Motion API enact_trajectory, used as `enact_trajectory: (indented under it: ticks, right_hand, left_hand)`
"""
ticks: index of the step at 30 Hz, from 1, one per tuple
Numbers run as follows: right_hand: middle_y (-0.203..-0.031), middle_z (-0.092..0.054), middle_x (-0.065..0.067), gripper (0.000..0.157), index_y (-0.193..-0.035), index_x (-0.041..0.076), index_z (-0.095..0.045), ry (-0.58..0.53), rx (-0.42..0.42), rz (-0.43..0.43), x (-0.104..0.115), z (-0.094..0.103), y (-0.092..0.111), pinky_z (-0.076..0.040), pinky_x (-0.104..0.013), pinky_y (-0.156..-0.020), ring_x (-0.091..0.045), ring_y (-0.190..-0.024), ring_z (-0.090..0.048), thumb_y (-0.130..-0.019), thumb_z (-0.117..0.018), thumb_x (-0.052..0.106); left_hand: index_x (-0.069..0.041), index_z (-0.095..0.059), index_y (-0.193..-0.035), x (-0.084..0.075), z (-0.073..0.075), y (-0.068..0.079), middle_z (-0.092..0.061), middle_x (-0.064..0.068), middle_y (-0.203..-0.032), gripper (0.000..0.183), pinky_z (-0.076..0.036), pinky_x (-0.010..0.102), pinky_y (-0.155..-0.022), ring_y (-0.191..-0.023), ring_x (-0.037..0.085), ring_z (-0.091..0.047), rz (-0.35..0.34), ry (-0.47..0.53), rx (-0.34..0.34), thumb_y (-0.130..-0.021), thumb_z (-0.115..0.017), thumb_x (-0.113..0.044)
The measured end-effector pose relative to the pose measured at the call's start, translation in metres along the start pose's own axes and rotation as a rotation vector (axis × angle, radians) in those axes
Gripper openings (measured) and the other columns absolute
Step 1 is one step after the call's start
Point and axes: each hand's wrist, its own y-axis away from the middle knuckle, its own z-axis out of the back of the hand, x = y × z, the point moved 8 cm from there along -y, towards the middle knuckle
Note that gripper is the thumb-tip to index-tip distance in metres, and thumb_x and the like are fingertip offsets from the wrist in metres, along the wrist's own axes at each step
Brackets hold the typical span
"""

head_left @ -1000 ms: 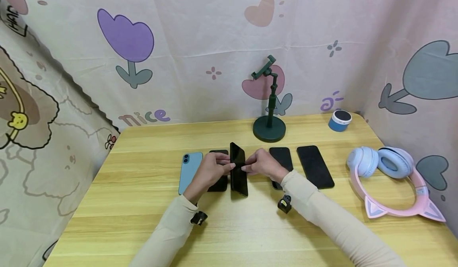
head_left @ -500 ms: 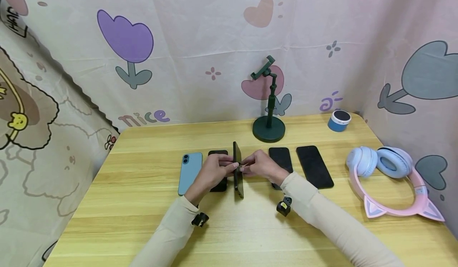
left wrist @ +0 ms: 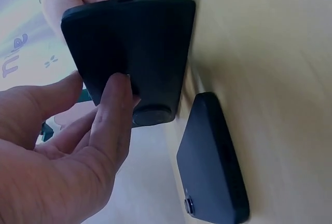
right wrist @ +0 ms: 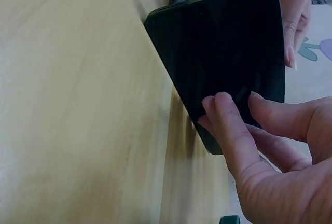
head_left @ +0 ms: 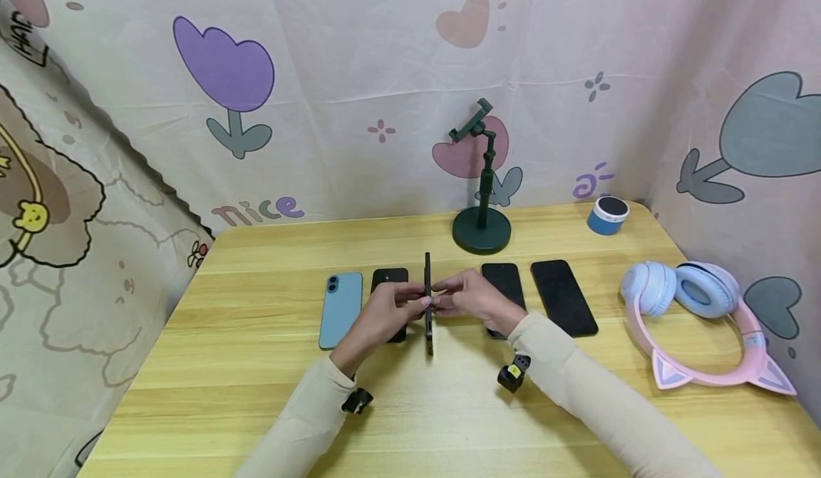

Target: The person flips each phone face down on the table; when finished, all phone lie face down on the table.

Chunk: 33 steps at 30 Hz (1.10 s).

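A black smartphone (head_left: 428,321) stands on its long edge near the table's middle, seen edge-on in the head view. My left hand (head_left: 388,310) holds it, thumb at the upper edge and fingers against the back, which has a round camera bump (left wrist: 152,115). From the other side, my right hand (head_left: 477,298) touches the dark screen (right wrist: 228,42) with thumb and bent fingertips. Beside the left hand lies another black phone (head_left: 388,276), partly covered by that hand. A blue phone (head_left: 341,310) lies farther left. Two dark phones (head_left: 503,278) (head_left: 564,298) lie to the right, one partly behind the right hand.
A dark green phone stand (head_left: 482,229) rises at the back of the wooden table (head_left: 410,428). To the right are a blue-and-white speaker (head_left: 608,216) and pink cat-ear headphones (head_left: 693,378). A patterned cloth (head_left: 333,164) hangs behind.
The smartphone between my hands has turned from tilted, with its dark face showing, to upright and edge-on, shifting slightly right. Both hands stay around it; the other phones have not moved.
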Motion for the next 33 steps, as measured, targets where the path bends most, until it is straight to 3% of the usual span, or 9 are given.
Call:
enact_trajectory:
  ticks: [4,11,20,27,33]
  right_hand:
    - [-0.13,-0.063,-0.026,0.041,-0.137,-0.009,-0.057,-0.06,-0.001,-0.014,0.0,0.002,0.002,-0.055,-0.041,-0.092,-0.032,-0.107,-0.07,-0.096,-0.062,-0.007]
    - [-0.128,-0.063,-0.027,0.038,-0.136,-0.011,-0.057,-0.128,0.031,0.007,0.0,0.005,0.005,-0.055,-0.04,-0.093,-0.034,-0.114,-0.066,-0.098,-0.056,-0.008]
    - [-0.124,-0.066,-0.026,0.034,-0.135,-0.012,-0.057,-0.143,0.012,0.005,0.001,0.013,0.01,-0.054,-0.039,-0.094,-0.034,-0.113,-0.067,-0.102,-0.051,-0.002]
    - [-0.13,-0.062,-0.029,0.037,-0.138,-0.015,-0.052,-0.16,-0.02,-0.02,-0.004,0.02,0.011,-0.054,-0.04,-0.094,-0.036,-0.115,-0.065,-0.104,-0.05,-0.001]
    - [-0.134,-0.058,-0.03,0.041,-0.14,-0.016,-0.048,-0.175,-0.031,-0.031,-0.008,0.022,0.011,-0.053,-0.041,-0.096,-0.037,-0.118,-0.063,-0.104,-0.052,0.003]
  left_hand:
    - [-0.004,-0.066,-0.132,-0.001,-0.002,0.004,-0.067,0.012,-0.129,0.04,-0.055,0.042,-0.092,-0.113,0.027,-0.067,-0.031,-0.057,0.011,-0.1,-0.067,-0.028]
    - [-0.005,-0.062,-0.138,0.002,-0.01,0.01,-0.065,0.015,-0.132,0.046,-0.058,0.037,-0.087,-0.109,0.026,-0.069,-0.034,-0.054,0.052,-0.098,-0.07,-0.026]
    - [-0.002,-0.055,-0.144,0.001,-0.021,0.015,-0.055,0.015,-0.145,0.056,-0.051,0.043,-0.099,-0.125,0.033,-0.059,-0.082,-0.103,0.108,-0.096,-0.073,-0.025]
    - [-0.006,-0.05,-0.149,0.001,-0.029,0.017,-0.045,0.009,-0.154,0.073,-0.048,0.042,-0.104,-0.132,0.029,-0.053,-0.113,-0.234,0.145,-0.087,-0.082,-0.029]
    - [-0.003,-0.051,-0.148,-0.004,-0.033,0.017,-0.044,0.012,-0.155,0.083,-0.048,0.044,-0.104,-0.132,0.028,-0.054,-0.176,-0.361,0.118,-0.079,-0.089,-0.029]
